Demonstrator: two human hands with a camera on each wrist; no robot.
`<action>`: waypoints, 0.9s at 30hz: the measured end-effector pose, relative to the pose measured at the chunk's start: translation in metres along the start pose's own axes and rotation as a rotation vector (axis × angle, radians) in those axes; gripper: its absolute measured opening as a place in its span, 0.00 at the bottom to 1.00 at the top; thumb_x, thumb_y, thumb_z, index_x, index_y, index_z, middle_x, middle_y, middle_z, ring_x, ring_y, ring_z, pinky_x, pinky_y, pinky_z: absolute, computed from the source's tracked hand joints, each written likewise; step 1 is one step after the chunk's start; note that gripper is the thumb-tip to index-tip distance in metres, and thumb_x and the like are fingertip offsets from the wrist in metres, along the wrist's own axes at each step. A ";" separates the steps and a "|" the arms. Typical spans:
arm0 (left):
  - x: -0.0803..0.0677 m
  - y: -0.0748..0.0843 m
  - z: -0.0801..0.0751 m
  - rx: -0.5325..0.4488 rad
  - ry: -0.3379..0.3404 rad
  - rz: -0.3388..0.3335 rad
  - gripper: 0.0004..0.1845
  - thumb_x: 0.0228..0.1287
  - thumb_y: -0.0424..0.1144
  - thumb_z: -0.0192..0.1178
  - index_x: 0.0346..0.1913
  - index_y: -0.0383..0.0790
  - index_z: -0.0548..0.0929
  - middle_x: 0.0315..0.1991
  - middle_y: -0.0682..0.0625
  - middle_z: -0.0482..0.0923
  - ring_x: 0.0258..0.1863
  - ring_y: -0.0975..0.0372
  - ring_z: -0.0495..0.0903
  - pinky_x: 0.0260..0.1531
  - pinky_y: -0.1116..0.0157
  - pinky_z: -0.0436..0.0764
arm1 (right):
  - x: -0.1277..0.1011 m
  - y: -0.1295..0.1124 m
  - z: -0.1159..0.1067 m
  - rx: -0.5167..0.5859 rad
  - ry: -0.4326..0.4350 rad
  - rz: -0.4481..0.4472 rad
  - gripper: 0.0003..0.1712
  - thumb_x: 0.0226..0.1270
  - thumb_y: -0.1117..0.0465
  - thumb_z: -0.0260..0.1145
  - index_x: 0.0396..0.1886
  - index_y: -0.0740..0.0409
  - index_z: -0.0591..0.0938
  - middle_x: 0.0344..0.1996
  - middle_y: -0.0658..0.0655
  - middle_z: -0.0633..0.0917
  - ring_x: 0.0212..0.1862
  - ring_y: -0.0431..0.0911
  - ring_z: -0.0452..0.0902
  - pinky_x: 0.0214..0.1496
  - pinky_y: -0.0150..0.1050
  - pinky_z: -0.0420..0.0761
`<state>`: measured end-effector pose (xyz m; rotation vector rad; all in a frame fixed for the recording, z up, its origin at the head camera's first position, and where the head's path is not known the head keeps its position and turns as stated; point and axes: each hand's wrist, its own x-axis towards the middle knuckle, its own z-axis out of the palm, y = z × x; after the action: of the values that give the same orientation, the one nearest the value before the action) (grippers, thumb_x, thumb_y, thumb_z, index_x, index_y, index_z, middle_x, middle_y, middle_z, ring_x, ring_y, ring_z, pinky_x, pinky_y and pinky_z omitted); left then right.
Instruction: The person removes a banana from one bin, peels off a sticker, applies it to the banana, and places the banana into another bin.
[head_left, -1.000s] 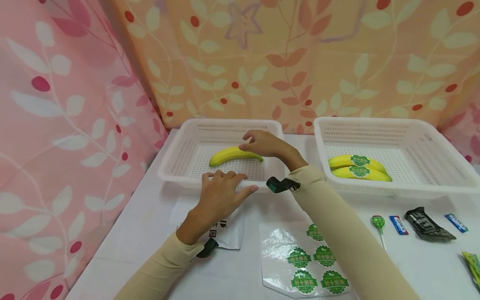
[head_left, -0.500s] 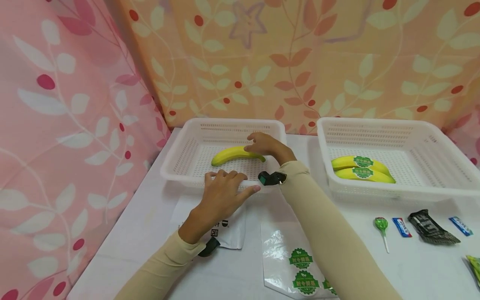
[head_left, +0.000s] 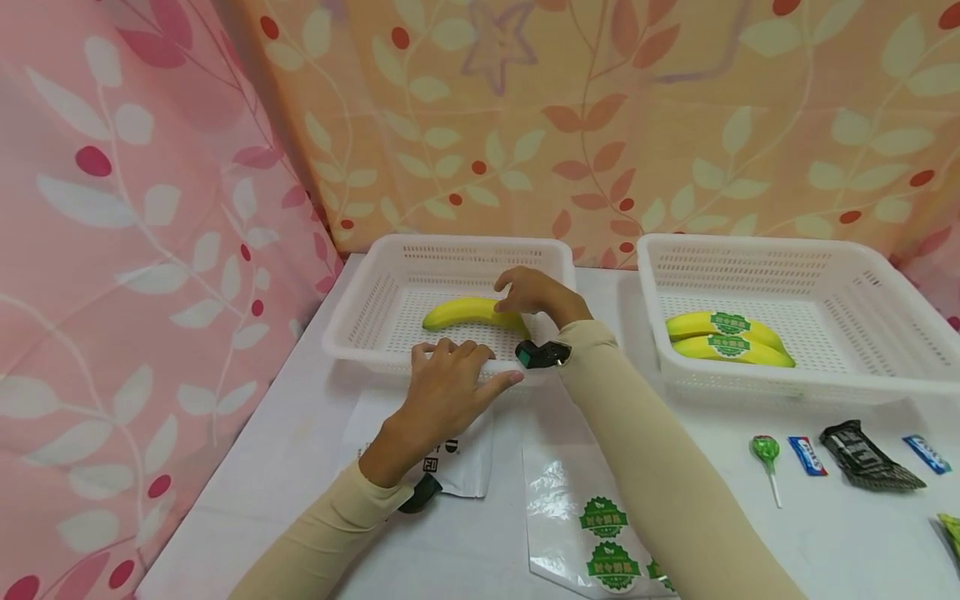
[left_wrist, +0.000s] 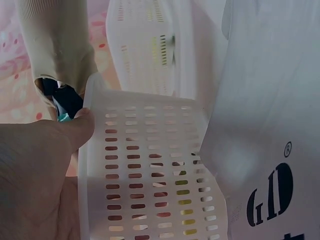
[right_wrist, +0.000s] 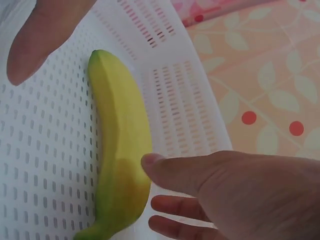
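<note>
A plain yellow banana (head_left: 467, 314) (right_wrist: 120, 165) lies in the left white basket (head_left: 375, 308). My right hand (head_left: 534, 293) is curved over its right end. In the right wrist view a fingertip (right_wrist: 152, 162) touches the banana's side while the thumb (right_wrist: 40, 40) stays off it on the other side. My left hand (head_left: 450, 385) rests on the basket's front rim (left_wrist: 87, 165), fingers laid over the top and thumb (left_wrist: 80, 127) against the outer edge.
The right white basket (head_left: 862, 292) holds two bananas (head_left: 731, 337) with green stickers. A sheet of green stickers (head_left: 600, 525) and a white bag (head_left: 450, 458) lie on the table in front. A lollipop (head_left: 766, 450) and wrapped sweets (head_left: 862, 454) lie at the right.
My right hand has come down and slightly back onto the banana's right end. The left hand has stayed on the basket rim.
</note>
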<state>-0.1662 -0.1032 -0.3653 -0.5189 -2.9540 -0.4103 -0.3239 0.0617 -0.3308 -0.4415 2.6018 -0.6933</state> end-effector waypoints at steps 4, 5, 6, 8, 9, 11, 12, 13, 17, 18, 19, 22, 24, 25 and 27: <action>0.000 0.000 0.000 -0.008 -0.001 -0.001 0.36 0.74 0.72 0.53 0.59 0.44 0.87 0.55 0.49 0.87 0.60 0.45 0.78 0.61 0.35 0.63 | 0.006 0.001 0.002 -0.006 -0.055 0.032 0.33 0.76 0.56 0.69 0.77 0.57 0.73 0.68 0.64 0.80 0.63 0.56 0.80 0.64 0.49 0.82; 0.000 0.000 0.000 -0.011 -0.002 -0.001 0.36 0.74 0.72 0.53 0.59 0.44 0.87 0.55 0.49 0.87 0.60 0.45 0.78 0.62 0.35 0.63 | 0.007 0.002 0.002 0.000 -0.068 0.035 0.34 0.76 0.57 0.70 0.77 0.56 0.73 0.68 0.64 0.79 0.63 0.56 0.80 0.63 0.49 0.83; 0.000 0.000 0.000 -0.012 -0.003 -0.002 0.36 0.74 0.72 0.53 0.60 0.44 0.87 0.55 0.49 0.87 0.60 0.45 0.78 0.62 0.35 0.63 | 0.008 0.003 0.003 0.011 -0.081 0.045 0.34 0.76 0.57 0.70 0.77 0.56 0.72 0.69 0.63 0.78 0.63 0.55 0.80 0.63 0.48 0.83; 0.000 0.000 0.001 -0.011 -0.003 -0.004 0.36 0.74 0.72 0.53 0.60 0.45 0.87 0.56 0.49 0.87 0.60 0.45 0.78 0.62 0.36 0.63 | 0.009 0.004 0.004 0.040 -0.099 0.060 0.34 0.74 0.60 0.72 0.76 0.56 0.73 0.69 0.62 0.78 0.62 0.54 0.81 0.63 0.48 0.84; 0.000 0.000 0.001 -0.009 -0.003 -0.005 0.36 0.74 0.72 0.52 0.60 0.45 0.87 0.56 0.49 0.87 0.61 0.45 0.78 0.62 0.36 0.63 | 0.009 0.005 0.005 0.055 -0.105 0.068 0.34 0.73 0.61 0.72 0.76 0.57 0.74 0.69 0.61 0.78 0.61 0.54 0.81 0.63 0.48 0.84; 0.000 0.001 0.001 -0.006 -0.005 -0.008 0.36 0.74 0.72 0.52 0.60 0.45 0.87 0.57 0.49 0.87 0.61 0.45 0.77 0.62 0.36 0.63 | 0.008 0.005 0.005 0.082 -0.115 0.081 0.33 0.72 0.62 0.74 0.74 0.57 0.75 0.69 0.60 0.77 0.58 0.54 0.83 0.63 0.47 0.84; 0.000 0.000 0.001 -0.002 -0.007 -0.010 0.36 0.74 0.73 0.52 0.60 0.45 0.87 0.57 0.49 0.87 0.61 0.46 0.77 0.62 0.36 0.63 | 0.008 0.005 0.005 0.088 -0.120 0.086 0.33 0.71 0.63 0.74 0.74 0.58 0.75 0.69 0.60 0.77 0.56 0.54 0.84 0.62 0.46 0.84; 0.000 0.001 0.001 -0.001 -0.009 -0.009 0.36 0.74 0.73 0.52 0.60 0.45 0.87 0.58 0.49 0.86 0.61 0.46 0.77 0.62 0.35 0.63 | 0.007 0.005 0.004 0.094 -0.119 0.085 0.33 0.70 0.63 0.75 0.73 0.59 0.76 0.68 0.60 0.77 0.55 0.54 0.85 0.61 0.45 0.85; 0.001 0.002 0.001 0.005 -0.009 -0.002 0.36 0.74 0.73 0.51 0.60 0.45 0.87 0.57 0.49 0.87 0.61 0.46 0.77 0.62 0.35 0.63 | 0.002 0.004 -0.004 0.090 -0.096 0.031 0.30 0.69 0.65 0.75 0.69 0.64 0.78 0.66 0.63 0.79 0.54 0.55 0.87 0.56 0.45 0.87; 0.001 0.002 0.001 0.009 -0.005 -0.001 0.36 0.74 0.73 0.51 0.60 0.45 0.87 0.57 0.49 0.87 0.60 0.46 0.77 0.62 0.35 0.63 | 0.000 0.003 -0.007 0.089 -0.083 0.007 0.30 0.69 0.66 0.75 0.68 0.65 0.79 0.65 0.64 0.80 0.54 0.55 0.86 0.55 0.45 0.88; 0.001 0.002 0.001 0.012 0.000 0.000 0.36 0.74 0.73 0.51 0.60 0.46 0.87 0.56 0.49 0.87 0.60 0.46 0.77 0.62 0.35 0.63 | -0.002 0.002 -0.010 0.088 -0.069 -0.018 0.29 0.69 0.66 0.75 0.67 0.66 0.80 0.63 0.64 0.81 0.54 0.55 0.86 0.54 0.45 0.88; 0.000 0.001 0.001 0.021 0.007 -0.002 0.36 0.74 0.73 0.52 0.60 0.46 0.87 0.56 0.49 0.87 0.59 0.46 0.78 0.62 0.35 0.64 | -0.009 0.000 -0.019 0.090 -0.028 -0.108 0.26 0.70 0.64 0.75 0.65 0.67 0.82 0.59 0.66 0.83 0.54 0.56 0.86 0.51 0.45 0.89; 0.000 0.001 0.001 0.023 0.008 -0.001 0.36 0.74 0.73 0.52 0.60 0.46 0.86 0.56 0.48 0.86 0.59 0.46 0.78 0.62 0.36 0.65 | -0.018 -0.002 -0.026 0.094 -0.006 -0.150 0.25 0.70 0.63 0.75 0.64 0.65 0.83 0.56 0.65 0.85 0.52 0.55 0.87 0.50 0.45 0.89; 0.000 0.001 0.001 0.021 0.008 0.001 0.35 0.74 0.72 0.53 0.61 0.45 0.86 0.56 0.48 0.86 0.59 0.46 0.78 0.62 0.36 0.65 | -0.023 -0.003 -0.029 0.091 0.006 -0.169 0.25 0.69 0.62 0.75 0.63 0.64 0.83 0.55 0.65 0.86 0.50 0.55 0.88 0.50 0.45 0.89; -0.001 0.001 0.001 0.015 0.010 0.004 0.35 0.74 0.72 0.54 0.61 0.45 0.86 0.55 0.47 0.86 0.59 0.46 0.77 0.63 0.36 0.64 | -0.035 -0.005 -0.035 0.093 0.026 -0.199 0.24 0.69 0.62 0.76 0.63 0.63 0.84 0.52 0.64 0.87 0.47 0.54 0.89 0.50 0.46 0.89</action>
<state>-0.1653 -0.1024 -0.3663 -0.5200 -2.9431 -0.3891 -0.3088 0.0859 -0.2898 -0.6730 2.5595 -0.8867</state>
